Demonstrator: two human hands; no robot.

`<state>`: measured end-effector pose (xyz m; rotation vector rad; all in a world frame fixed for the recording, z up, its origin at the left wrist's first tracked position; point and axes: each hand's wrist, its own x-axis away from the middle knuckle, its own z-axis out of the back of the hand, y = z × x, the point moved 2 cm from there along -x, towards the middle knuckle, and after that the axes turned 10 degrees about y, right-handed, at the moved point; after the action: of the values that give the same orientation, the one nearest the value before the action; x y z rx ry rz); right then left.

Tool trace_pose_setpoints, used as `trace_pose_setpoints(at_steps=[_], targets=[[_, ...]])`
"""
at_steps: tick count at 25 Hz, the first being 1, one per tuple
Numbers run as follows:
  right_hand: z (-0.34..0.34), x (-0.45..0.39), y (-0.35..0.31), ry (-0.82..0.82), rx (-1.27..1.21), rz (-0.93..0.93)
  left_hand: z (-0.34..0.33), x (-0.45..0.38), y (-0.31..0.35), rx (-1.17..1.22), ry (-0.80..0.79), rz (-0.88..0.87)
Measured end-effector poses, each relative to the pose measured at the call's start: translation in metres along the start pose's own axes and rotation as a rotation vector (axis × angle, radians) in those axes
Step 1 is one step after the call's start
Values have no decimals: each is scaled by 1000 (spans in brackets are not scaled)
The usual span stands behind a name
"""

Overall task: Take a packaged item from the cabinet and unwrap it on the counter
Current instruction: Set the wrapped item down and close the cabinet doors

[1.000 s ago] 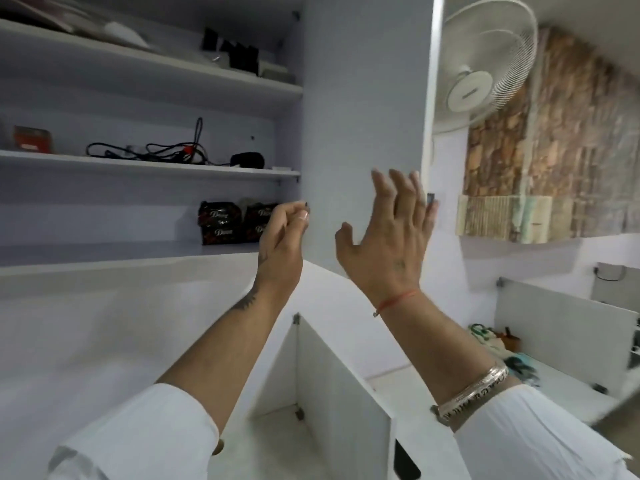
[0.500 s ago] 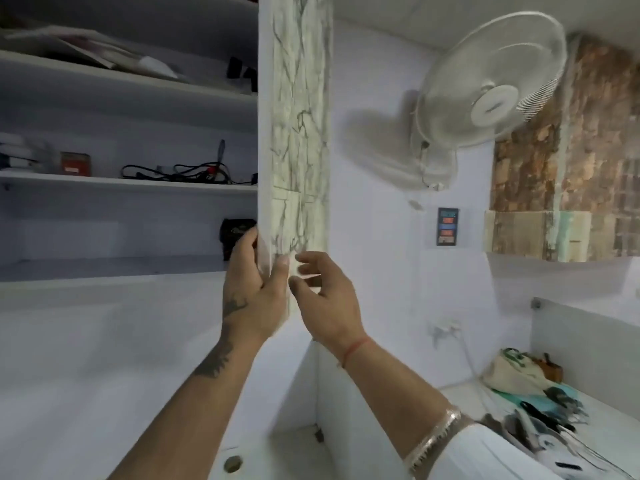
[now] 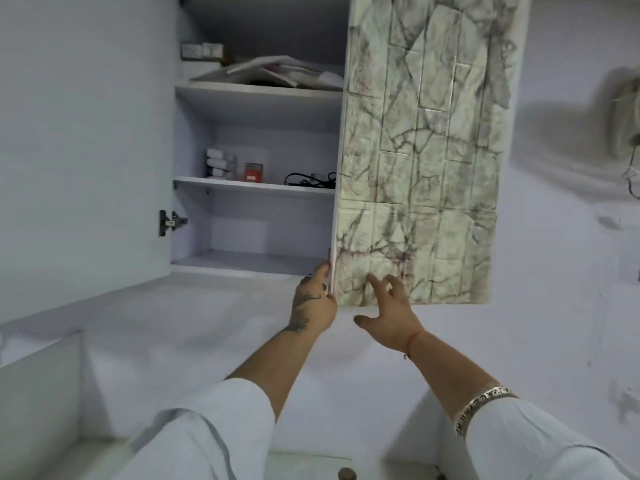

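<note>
Marble-patterned cabinet door (image 3: pixel 426 161), and the left hand (image 3: pixel 313 303) has it by the lower inner edge, fingers curled round behind, thumb along the edge. The right hand (image 3: pixel 388 313) hovers just beside it at the door's front, fingers loosely spread, holding nothing, fingertips at or near the face. This looks like the door-handling step, with the item not yet taken. Next move, I'd say: clear this door, because it covers the right part of the cabinet (image 3: pixel 256 265). Bottom shelf, the visible part lies bare. Middle shelf: small white boxes (image 3: pixel 221 164), a red box (image 3: pixel 254 172), a black cable (image 3: pixel 308 180). Upper shelf: loose papers (image 3: pixel 273 72). No packaged item in sight; possibly behind the door.
</note>
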<state>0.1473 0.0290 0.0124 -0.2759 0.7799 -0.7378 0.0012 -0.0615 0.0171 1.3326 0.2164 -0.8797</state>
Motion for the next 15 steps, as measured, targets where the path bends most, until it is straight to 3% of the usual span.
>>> trace_pose_setpoints(at_steps=[3,7,15], targets=[[-11,1,-19,163,-103,6,14,-3,-1,82,25,-47],[-33,15,-76,269,-281,134,73,11,1,159,265,-248],[-64,73,-256,120,-619,435,253,45,8,-102,576,-318]])
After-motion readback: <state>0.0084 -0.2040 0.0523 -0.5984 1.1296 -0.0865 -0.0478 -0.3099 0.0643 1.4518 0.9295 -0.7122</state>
